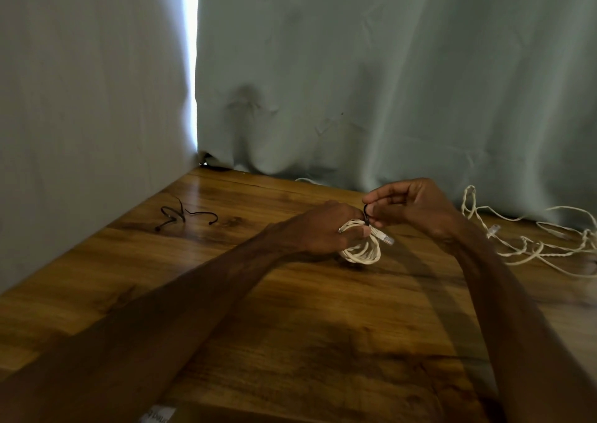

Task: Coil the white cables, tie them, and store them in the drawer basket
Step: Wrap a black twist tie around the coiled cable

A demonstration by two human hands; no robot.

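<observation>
The tying step is in hand: 1 white cable coil (pixel 363 254) is wound and sits low at the counter (pixel 290 325), a little right of centre; whether it rests on the wood I cannot tell. The left hand (pixel 323 228) grips the coil's top, fingers curled round the strands, and a clear plug (pixel 386 237) pokes out toward 4 o'clock. The right hand (pixel 416 206), at 1 o'clock of the coil, pinches a black tie (pixel 366 213) looped at the bundle's top. Next, I judge, the tie must be drawn tight while the left hand keeps the loops from springing apart. Loose white cables (pixel 529 248) sprawl uncoiled at 3 o'clock, and spare black ties (pixel 184 216) lie at 9 o'clock. The drawer basket is not in view.
</observation>
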